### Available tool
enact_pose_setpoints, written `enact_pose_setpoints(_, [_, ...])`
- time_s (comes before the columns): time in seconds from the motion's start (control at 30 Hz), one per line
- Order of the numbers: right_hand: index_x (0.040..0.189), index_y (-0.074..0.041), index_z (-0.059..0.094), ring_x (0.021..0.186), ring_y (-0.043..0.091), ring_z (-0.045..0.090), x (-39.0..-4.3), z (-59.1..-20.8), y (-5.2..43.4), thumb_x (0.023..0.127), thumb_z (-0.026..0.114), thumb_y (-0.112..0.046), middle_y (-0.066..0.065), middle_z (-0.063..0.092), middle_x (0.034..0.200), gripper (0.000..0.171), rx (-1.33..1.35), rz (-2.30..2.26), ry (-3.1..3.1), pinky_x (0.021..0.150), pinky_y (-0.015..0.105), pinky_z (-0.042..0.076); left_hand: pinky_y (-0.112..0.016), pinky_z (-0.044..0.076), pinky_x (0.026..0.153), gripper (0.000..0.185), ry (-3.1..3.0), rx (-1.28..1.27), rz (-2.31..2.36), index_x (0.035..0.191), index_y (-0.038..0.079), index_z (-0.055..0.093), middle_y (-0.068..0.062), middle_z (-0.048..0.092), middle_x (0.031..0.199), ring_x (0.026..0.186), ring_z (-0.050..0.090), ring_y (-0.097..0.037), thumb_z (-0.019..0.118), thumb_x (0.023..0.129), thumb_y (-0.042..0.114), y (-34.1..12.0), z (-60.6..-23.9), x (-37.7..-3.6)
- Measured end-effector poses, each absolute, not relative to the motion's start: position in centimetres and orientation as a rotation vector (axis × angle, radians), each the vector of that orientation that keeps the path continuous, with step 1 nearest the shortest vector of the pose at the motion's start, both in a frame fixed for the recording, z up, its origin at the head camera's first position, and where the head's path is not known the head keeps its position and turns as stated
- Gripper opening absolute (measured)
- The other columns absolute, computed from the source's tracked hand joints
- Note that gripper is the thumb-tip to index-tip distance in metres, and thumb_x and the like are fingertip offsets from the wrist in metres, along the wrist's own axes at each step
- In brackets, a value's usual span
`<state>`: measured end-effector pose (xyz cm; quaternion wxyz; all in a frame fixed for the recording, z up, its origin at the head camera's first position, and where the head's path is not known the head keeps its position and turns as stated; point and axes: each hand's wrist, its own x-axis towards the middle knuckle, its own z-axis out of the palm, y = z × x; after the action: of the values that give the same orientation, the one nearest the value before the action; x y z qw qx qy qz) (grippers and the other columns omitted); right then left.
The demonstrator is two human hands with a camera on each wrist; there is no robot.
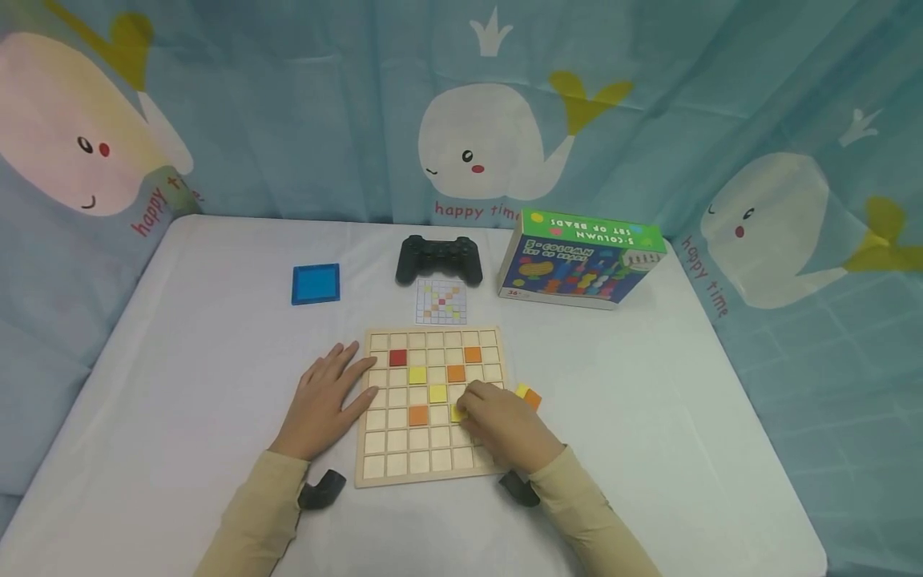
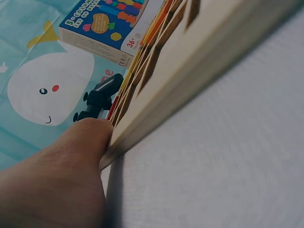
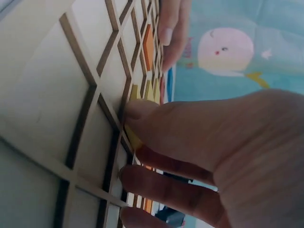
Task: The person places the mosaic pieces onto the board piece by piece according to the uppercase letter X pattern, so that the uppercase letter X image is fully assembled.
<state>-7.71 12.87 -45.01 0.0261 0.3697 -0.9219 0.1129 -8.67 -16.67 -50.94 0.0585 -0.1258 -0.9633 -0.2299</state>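
Note:
A wooden grid board [image 1: 418, 440] lies on the white table. My left hand [image 1: 322, 401] rests at its left edge, fingers spread, with the thumb and fingertips touching the rim. Over the right part of the board, my right hand [image 1: 505, 422] pinches a yellow square tile [image 1: 457, 414] at one of the cells. The thumb [image 3: 142, 114] covers part of this tile in the right wrist view. Other cells hold a red tile [image 1: 398, 358], yellow tiles [image 1: 417, 375] and orange tiles [image 1: 456, 373]. Loose tiles [image 1: 532, 398] lie just right of the board, partly behind the right hand.
Beyond the board lies a pattern card [image 1: 441, 302] with a black game controller [image 1: 438, 260] behind it. A bead-set box [image 1: 580, 260] stands at the back right. A blue square tray [image 1: 316, 284] is at the back left.

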Motion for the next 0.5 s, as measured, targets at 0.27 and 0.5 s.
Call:
enact_pose_setpoints(0.27, [0.098, -0.012, 0.067, 0.084, 0.007, 0.059, -7.94, -45.50, 12.98, 0.084, 0.074, -0.013, -0.006, 0.060, 0.096, 0.016, 1.189, 0.348, -2.811, 0.074, 0.019, 0.052, -0.055, 0.018, 0.115, 0.054, -2.919, -0.380, -0.704, 0.137, 0.019, 0.051, -0.013, 0.034, 0.153, 0.144, 0.023, -0.033, 0.057, 0.092, 0.047, -16.70, -50.87, -8.68])
enact_pose_setpoints(0.5, [0.099, -0.012, 0.067, 0.085, 0.007, 0.059, -7.88, -45.53, 12.97, 0.084, 0.073, -0.013, -0.006, 0.060, 0.096, 0.016, 1.195, 0.375, -2.801, 0.075, 0.020, 0.052, -0.055, 0.018, 0.115, 0.054, -2.924, -0.384, -0.708, 0.138, 0.020, 0.051, -0.012, 0.033, 0.154, 0.145, 0.022, -0.032, 0.057, 0.092, 0.047, -16.74, -50.99, -8.64])
